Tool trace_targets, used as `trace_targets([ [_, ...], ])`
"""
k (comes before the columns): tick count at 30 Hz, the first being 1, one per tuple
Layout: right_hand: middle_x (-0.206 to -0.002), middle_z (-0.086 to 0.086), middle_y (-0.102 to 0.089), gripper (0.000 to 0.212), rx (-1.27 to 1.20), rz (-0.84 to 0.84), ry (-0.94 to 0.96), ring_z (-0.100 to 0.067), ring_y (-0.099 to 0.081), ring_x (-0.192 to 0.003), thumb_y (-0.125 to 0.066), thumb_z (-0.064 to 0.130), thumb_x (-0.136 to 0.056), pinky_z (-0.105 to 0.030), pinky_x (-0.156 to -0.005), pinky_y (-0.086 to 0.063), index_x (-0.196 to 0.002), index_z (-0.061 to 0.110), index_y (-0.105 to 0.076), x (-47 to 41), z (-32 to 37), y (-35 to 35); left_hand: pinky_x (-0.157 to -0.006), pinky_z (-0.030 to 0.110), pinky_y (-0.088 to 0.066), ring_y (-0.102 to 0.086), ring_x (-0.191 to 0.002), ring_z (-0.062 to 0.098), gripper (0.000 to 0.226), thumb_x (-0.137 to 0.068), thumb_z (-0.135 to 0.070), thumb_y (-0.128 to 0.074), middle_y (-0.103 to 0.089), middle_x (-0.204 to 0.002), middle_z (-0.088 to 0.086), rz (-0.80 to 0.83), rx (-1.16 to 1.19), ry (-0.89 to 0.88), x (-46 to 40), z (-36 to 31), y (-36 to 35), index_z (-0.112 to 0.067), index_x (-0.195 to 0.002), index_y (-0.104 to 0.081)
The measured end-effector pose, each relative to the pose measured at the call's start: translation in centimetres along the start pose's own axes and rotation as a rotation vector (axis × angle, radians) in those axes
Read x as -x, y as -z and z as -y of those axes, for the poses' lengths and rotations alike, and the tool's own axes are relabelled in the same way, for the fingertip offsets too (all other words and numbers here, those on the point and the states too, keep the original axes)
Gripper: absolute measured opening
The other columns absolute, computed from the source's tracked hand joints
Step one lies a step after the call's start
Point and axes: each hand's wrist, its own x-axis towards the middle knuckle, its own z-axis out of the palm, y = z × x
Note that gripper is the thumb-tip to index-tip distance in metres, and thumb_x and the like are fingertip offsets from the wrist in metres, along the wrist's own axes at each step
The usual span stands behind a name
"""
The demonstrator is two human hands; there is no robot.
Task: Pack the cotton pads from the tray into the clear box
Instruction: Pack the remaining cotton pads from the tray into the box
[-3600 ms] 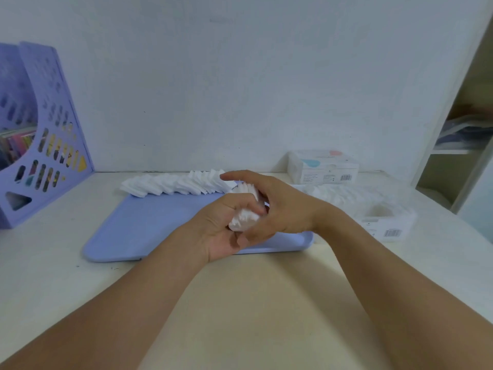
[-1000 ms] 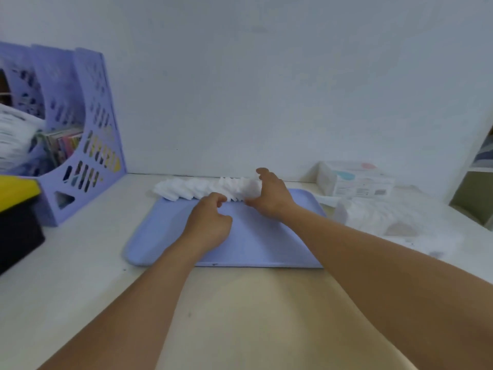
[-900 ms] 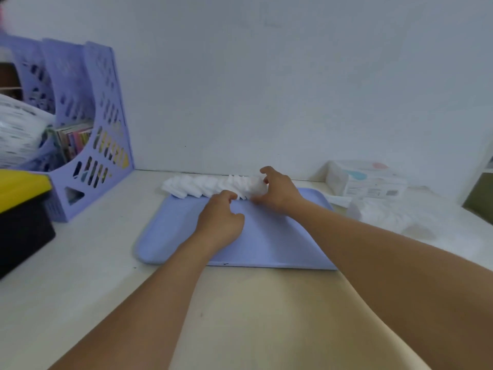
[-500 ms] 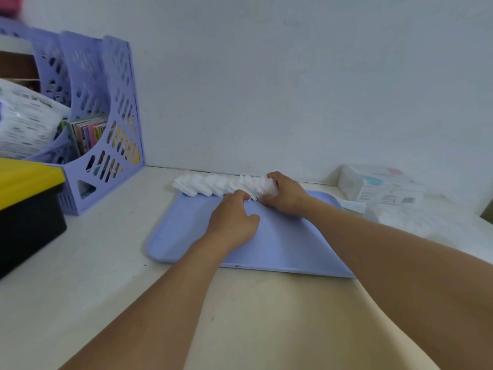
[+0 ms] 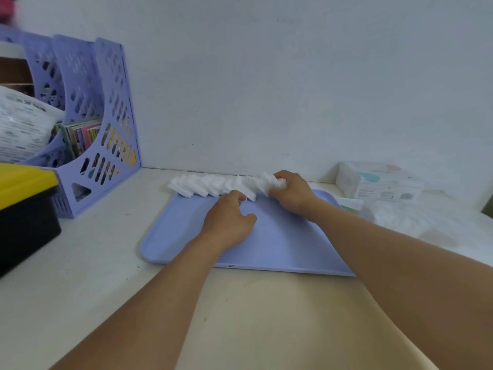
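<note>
Blue tray (image 5: 280, 247) holding cotton pads (image 5: 210, 184), right hand (image 5: 289, 193) gripping some

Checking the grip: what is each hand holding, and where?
Right hand grips the row of cotton pads at its right end; left hand touches the row's front edge.

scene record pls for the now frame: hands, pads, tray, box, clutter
left hand: on tray, fingertips at pad row, no clear grip
right hand: grip on right end of pad row
white cotton pads: overlapping row along tray's far edge
flat lilac plastic tray: mostly bare
clear box: right of tray, blurred
lilac magazine rack: far left
</note>
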Motion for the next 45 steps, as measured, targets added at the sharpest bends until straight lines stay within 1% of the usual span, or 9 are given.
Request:
trace_targets([
  [3,-0.085,0.001,-0.06,0.004,-0.131,-0.05,-0.05,-0.02,-0.051,-0.078,-0.061,0.017,-0.092,-0.029,-0.067,-0.042,-0.088,0.019,-0.059,0.7,-0.1,0.6,-0.092,0.029,-0.042,-0.055,-0.114,0.017,0.05,-0.091,-0.028,-0.064,-0.052,-0.136,-0.004,0.005,-0.002,0.006,0.1,0.0,-0.1,-0.022,-0.138,-0.049],
  [6,-0.097,-0.008,-0.067,0.019,-0.3,-0.091,-0.112,-0.022,-0.058,-0.083,-0.061,0.013,-0.091,-0.035,-0.075,-0.048,-0.111,0.012,-0.064,1.8,0.2,1.2,-0.086,0.027,-0.045,-0.057,-0.111,0.016,0.049,-0.091,-0.031,-0.067,-0.053,-0.132,-0.007,-0.003,0.093,0.027,0.3,-0.5,0.0,-0.024,-0.136,-0.05],
  [9,-0.094,-0.018,-0.071,0.023,-0.618,-0.069,-0.129,-0.028,-0.065,-0.078,-0.059,0.006,-0.091,-0.039,-0.072,-0.054,-0.113,0.006,-0.064,3.7,1.5,2.2,-0.077,0.031,-0.057,-0.065,-0.101,0.013,0.052,-0.087,-0.045,-0.073,-0.059,-0.124,-0.008,-0.032,0.503,0.081,0.9,-2.6,0.6,-0.024,-0.131,-0.054],
  [13,-0.101,-0.017,-0.075,0.024,-0.838,0.266,-0.082,-0.029,-0.074,-0.089,-0.057,0.006,-0.093,-0.048,-0.082,-0.062,-0.114,0.005,-0.067,8.5,2.7,3.5,-0.081,0.041,-0.062,-0.07,-0.111,0.025,0.059,-0.08,-0.052,-0.075,-0.071,-0.123,0.003,0.259,1.043,0.133,2.3,-5.2,0.8,-0.021,-0.129,-0.064],
  [17,-0.113,-0.02,-0.074,0.032,-0.791,0.352,-0.102,-0.035,-0.073,-0.104,-0.058,0.012,-0.099,-0.05,-0.089,-0.06,-0.13,0.002,-0.057,11.7,2.6,5.3,-0.078,0.041,-0.062,-0.071,-0.109,0.031,0.027,-0.095,-0.03,-0.067,-0.075,-0.115,0.008,0.28,1.145,0.13,4.0,-6.0,-0.9,-0.02,-0.121,-0.07],
  [27,-0.13,-0.023,-0.065,0.041,-0.892,0.308,-0.189,-0.04,-0.069,-0.11,-0.067,-0.003,-0.092,-0.05,-0.084,-0.062,-0.131,0.003,-0.058,12.7,2.3,7.0,-0.07,0.037,-0.063,-0.076,-0.092,0.024,0.026,-0.097,-0.009,-0.062,-0.076,-0.111,0.01,0.2,1.364,0.278,4.0,-6.1,-1.2,-0.011,-0.123,-0.065],
  [33,-0.126,-0.021,-0.068,0.033,-0.888,0.298,-0.207,-0.032,-0.072,-0.101,-0.058,-0.007,-0.097,-0.04,-0.08,-0.064,-0.129,0.001,-0.061,12.2,1.4,6.6,-0.087,0.035,-0.061,-0.067,-0.116,0.029,0.036,-0.095,-0.006,-0.064,-0.07,-0.124,0.015,0.289,1.268,0.289,4.0,-5.9,-1.1,-0.001,-0.131,-0.061],
  [40,-0.104,-0.015,-0.074,0.033,-0.722,0.251,-0.214,-0.024,-0.076,-0.083,-0.068,-0.003,-0.092,-0.034,-0.072,-0.064,-0.123,0.002,-0.063,12.0,0.8,6.4,-0.084,0.039,-0.062,-0.07,-0.111,0.031,0.032,-0.095,-0.015,-0.066,-0.073,-0.12,0.013,0.274,1.173,0.274,4.0,-6.1,-1.5,-0.008,-0.127,-0.064],
  [45,-0.094,-0.022,-0.073,0.021,-0.601,0.134,-0.24,-0.025,-0.074,-0.071,-0.067,-0.003,-0.093,-0.032,-0.067,-0.064,-0.114,-0.005,-0.064,11.8,0.6,7.1,-0.069,0.035,-0.063,-0.071,-0.101,0.024,0.026,-0.097,-0.015,-0.064,-0.073,-0.115,0.007,0.089,1.202,0.253,3.4,-5.6,-0.8,-0.013,-0.123,-0.064],
])
